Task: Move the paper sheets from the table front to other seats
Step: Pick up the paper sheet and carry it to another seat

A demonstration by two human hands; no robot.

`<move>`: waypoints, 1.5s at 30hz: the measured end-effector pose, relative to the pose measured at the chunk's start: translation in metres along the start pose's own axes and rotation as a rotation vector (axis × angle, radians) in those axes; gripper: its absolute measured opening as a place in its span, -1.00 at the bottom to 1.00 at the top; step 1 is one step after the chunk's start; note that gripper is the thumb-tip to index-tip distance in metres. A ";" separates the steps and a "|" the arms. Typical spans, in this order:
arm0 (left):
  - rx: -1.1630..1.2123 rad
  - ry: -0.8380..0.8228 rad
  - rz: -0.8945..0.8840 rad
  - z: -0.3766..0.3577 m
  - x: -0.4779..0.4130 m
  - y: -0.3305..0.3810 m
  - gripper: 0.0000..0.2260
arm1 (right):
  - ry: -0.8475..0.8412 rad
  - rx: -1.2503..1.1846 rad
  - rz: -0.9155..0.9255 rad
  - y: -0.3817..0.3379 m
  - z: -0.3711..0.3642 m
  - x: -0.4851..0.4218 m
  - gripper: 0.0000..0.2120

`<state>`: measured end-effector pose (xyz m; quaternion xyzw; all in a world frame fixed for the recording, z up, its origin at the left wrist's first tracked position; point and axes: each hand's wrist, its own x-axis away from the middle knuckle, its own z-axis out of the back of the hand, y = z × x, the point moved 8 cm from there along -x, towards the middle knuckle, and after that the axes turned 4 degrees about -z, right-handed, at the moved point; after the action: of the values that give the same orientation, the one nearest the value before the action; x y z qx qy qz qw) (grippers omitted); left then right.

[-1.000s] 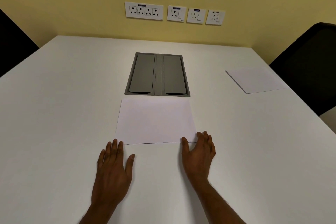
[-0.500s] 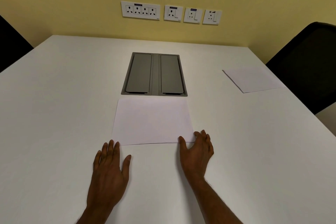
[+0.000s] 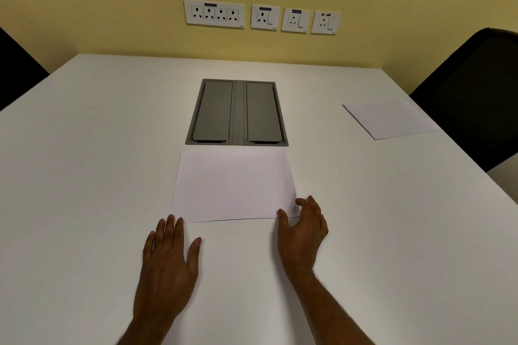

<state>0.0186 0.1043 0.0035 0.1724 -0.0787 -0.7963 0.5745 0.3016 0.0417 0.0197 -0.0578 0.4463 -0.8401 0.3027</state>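
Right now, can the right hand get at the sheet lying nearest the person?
Likely yes. The right hand touches the nearest sheet at its near right corner, and nothing lies between them. Whether it grips the corner yet is unclear.

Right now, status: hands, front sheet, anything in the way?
Left hand flat on table, by front sheet, near left corner. Right hand at near right corner, grip unclear. Second sheet lies by right chair. Nothing on front sheet.
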 end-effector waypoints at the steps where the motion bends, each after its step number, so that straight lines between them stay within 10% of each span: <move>1: 0.001 -0.001 0.001 0.000 0.000 0.000 -0.29 | 0.005 0.001 0.004 0.000 0.000 0.000 -0.64; 22: -0.007 -0.011 0.007 -0.003 0.000 -0.003 -0.32 | 0.174 -0.131 0.124 -0.020 0.010 0.004 -0.89; 45: 0.428 0.208 0.151 0.027 0.009 -0.008 -0.47 | 0.053 -0.820 -0.663 0.030 0.014 0.024 -0.91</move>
<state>-0.0009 0.0967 0.0246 0.3648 -0.1989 -0.6942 0.5877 0.3015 0.0057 0.0007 -0.2881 0.7036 -0.6485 -0.0382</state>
